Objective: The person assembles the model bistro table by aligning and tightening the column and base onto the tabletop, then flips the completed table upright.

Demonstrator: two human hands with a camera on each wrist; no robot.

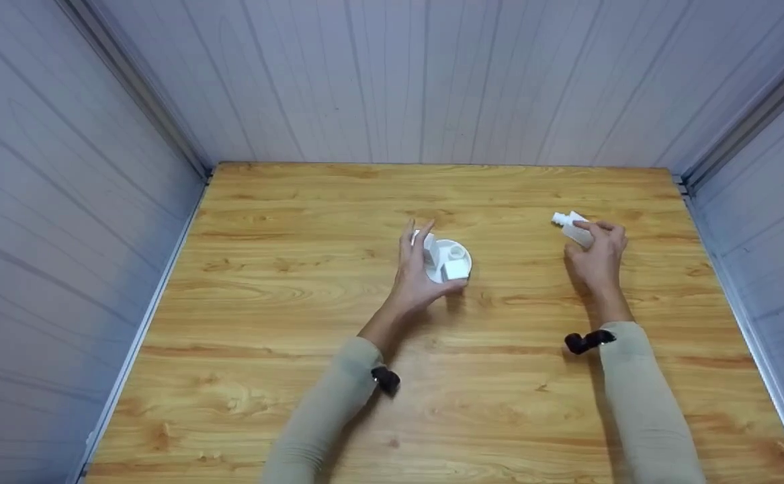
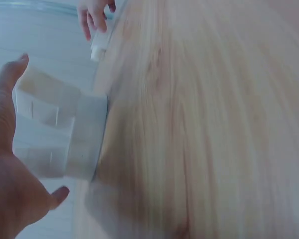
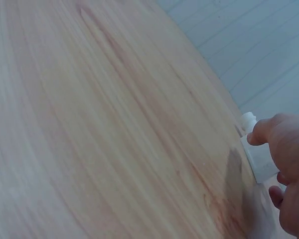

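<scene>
A white round base (image 1: 457, 261) with small upright blocks on it sits mid-table. My left hand (image 1: 435, 262) cups it from the left, fingers on its far side and thumb at its near edge. In the left wrist view the base (image 2: 65, 134) lies between the thumb and fingers of the left hand (image 2: 10, 164). To the right, my right hand (image 1: 593, 238) grips a small white part with a threaded tip (image 1: 572, 226), low over the table. The right wrist view shows that part (image 3: 259, 157) under the fingers of the right hand (image 3: 284, 149).
The wooden table (image 1: 297, 302) is walled by pale panels on the left, back and right. A black wrist camera is strapped to each beige sleeve. No other objects lie on the table.
</scene>
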